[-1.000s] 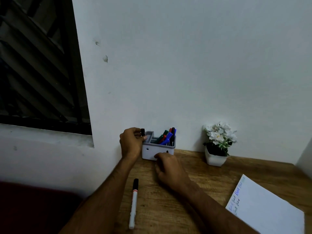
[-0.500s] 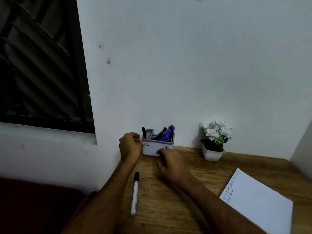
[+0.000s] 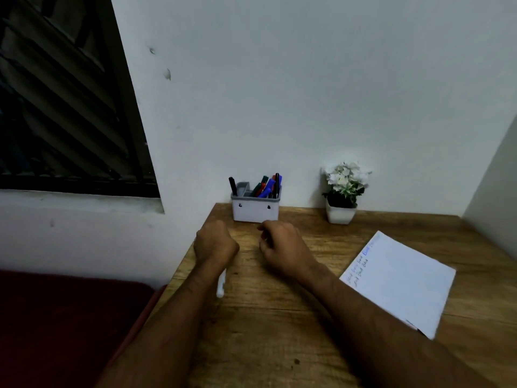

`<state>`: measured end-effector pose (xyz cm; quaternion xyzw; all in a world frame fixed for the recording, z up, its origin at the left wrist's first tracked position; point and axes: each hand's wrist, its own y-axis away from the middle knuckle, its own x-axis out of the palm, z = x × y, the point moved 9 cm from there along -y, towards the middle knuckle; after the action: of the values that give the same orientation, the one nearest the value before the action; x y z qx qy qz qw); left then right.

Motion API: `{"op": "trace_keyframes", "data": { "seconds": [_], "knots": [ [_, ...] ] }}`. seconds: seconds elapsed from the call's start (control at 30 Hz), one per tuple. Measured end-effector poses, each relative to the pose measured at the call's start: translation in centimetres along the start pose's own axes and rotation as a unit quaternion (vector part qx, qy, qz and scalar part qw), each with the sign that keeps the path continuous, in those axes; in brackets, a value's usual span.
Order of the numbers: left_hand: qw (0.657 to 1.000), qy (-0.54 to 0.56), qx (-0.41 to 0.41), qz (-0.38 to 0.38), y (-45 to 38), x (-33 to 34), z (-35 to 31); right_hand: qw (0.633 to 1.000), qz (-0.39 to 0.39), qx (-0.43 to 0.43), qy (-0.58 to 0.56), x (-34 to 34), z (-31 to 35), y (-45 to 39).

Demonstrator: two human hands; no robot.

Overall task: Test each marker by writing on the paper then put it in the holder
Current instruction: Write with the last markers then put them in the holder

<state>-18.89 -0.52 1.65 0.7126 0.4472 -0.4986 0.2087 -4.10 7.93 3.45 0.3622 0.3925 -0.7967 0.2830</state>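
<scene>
Desk (image 3: 279, 317) edge: left hand (image 3: 215, 242) perhaps grasping marker (image 3: 221, 287); right hand (image 3: 282, 247) loosely curled.

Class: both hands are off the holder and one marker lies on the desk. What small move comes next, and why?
Probably the left hand should pick up the white marker lying partly under its wrist, since it lies outside the holder and must write on the paper.

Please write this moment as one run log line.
left hand: over marker | right hand: empty | holder: untouched
</scene>
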Motion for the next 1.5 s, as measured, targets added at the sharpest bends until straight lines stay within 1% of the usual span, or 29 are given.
{"op": "trace_keyframes", "data": {
  "seconds": [0.13,0.3,0.43,0.5,0.6,0.67,0.8,0.9,0.97,1.03,1.1,1.17,1.27,1.3,1.43,1.5],
  "knots": [
    [1.0,0.015,0.015,0.006,0.7,-0.1,-0.9,1.0,-0.006,0.003,-0.009,-0.9,-0.5,1.0],
    [0.993,0.108,0.007,0.049,1.3,-0.3,-3.6,0.998,-0.042,0.019,-0.031,-3.0,-1.7,1.9],
    [0.973,0.189,0.005,0.13,1.9,1.1,-7.1,0.996,-0.065,0.027,-0.051,-5.0,-2.5,2.6],
    [0.959,0.239,0.001,0.152,2.5,1.5,-8.8,0.994,-0.079,0.038,-0.065,-6.0,-3.2,3.0],
    [0.926,0.337,-0.022,0.167,3.7,2.0,-10.9,0.989,-0.104,0.07,-0.081,-7.8,-4.8,3.8],
    [0.897,0.402,-0.046,0.179,4.8,2.7,-11.9,0.986,-0.11,0.095,-0.079,-8.9,-6.0,4.5],
    [0.796,0.561,-0.1,0.207,7.0,4.2,-13.9,0.981,-0.1,0.144,-0.078,-10.0,-9.0,5.8],
    [0.752,0.608,-0.117,0.226,8.4,5.0,-15.7,0.975,-0.089,0.178,-0.098,-10.1,-11.0,6.7],
    [0.733,0.613,-0.131,0.262,9.3,6.1,-16.8,0.973,-0.093,0.19,-0.096,-10.3,-12.0,7.1],
    [0.715,0.607,-0.146,0.316,10.2,7.6,-17.7,0.971,-0.097,0.195,-0.096,-10.6,-12.8,7.5],
    [0.695,0.612,-0.163,0.34,10.6,8.9,-18.3,0.968,-0.096,0.204,-0.107,-10.6,-13.6,7.8],
    [0.688,0.616,-0.172,0.342,10.6,9.8,-18.7,0.966,-0.096,0.212,-0.115,-10.7,-14.4,8.1],
    [0.693,0.608,-0.189,0.339,10.8,10.5,-19.1,0.966,-0.09,0.218,-0.103,-10.6,-15.0,8.5],
    [0.685,0.614,-0.197,0.339,10.8,10.7,-19.4,0.966,-0.085,0.22,-0.102,-10.6,-15.0,8.5],
    [0.635,0.654,-0.238,0.335,10.3,11.4,-20.1,0.959,-0.072,0.237,-0.14,-10.8,-14.9,8.3],
    [0.635,0.647,-0.242,0.346,10.4,11.6,-20.6,0.952,-0.07,0.244,-0.173,-10.9,-15.0,8.1]
  ]
}}
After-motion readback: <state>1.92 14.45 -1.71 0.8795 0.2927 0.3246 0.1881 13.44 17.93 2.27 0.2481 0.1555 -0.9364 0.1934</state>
